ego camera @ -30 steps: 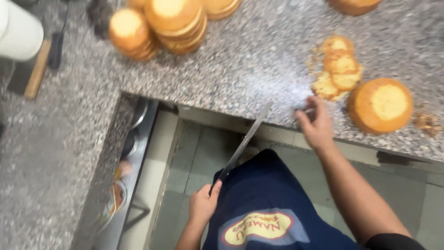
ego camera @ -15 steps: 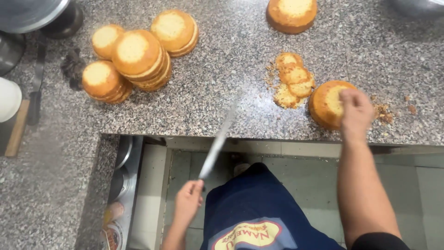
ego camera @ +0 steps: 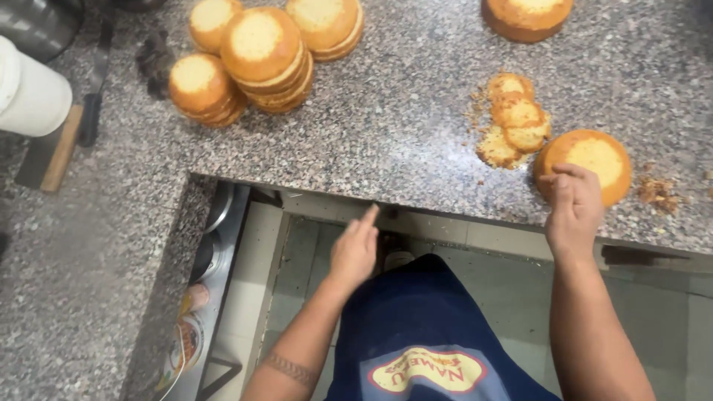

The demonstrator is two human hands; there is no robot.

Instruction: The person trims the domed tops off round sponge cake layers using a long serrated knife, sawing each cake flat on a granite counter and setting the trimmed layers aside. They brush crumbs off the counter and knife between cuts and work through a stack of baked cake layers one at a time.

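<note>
- The right hand rests its curled fingers on the near edge of one round cake; it touches the cake rather than closing round it.
- That cake sits near the front edge of the speckled granite worktop, cut face up, pale yellow with a brown rim.
- The left hand hangs below the worktop's front edge, over the blue apron. Its index finger points up toward the edge and the other fingers are loosely bent. Whether it grips anything cannot be told; no tool shows in it.
- Just left of the cake lies a heap of about four cut-off tops, overlapping, with crumbs about them.
- A small patch of brown crumbs lies just right of the cake.
- One more whole cake stands at the far edge, partly cut off by the frame.
- At far left are four stacks of slices: one at the front left, one tall in the middle, one behind on the left, one behind on the right. The number of slices in each stack cannot be counted surely.
- One white tub stands at the left edge, beside a dark-handled tool and a wooden piece.
- Under the worktop, at lower left, a shelf holds metal pans.
</note>
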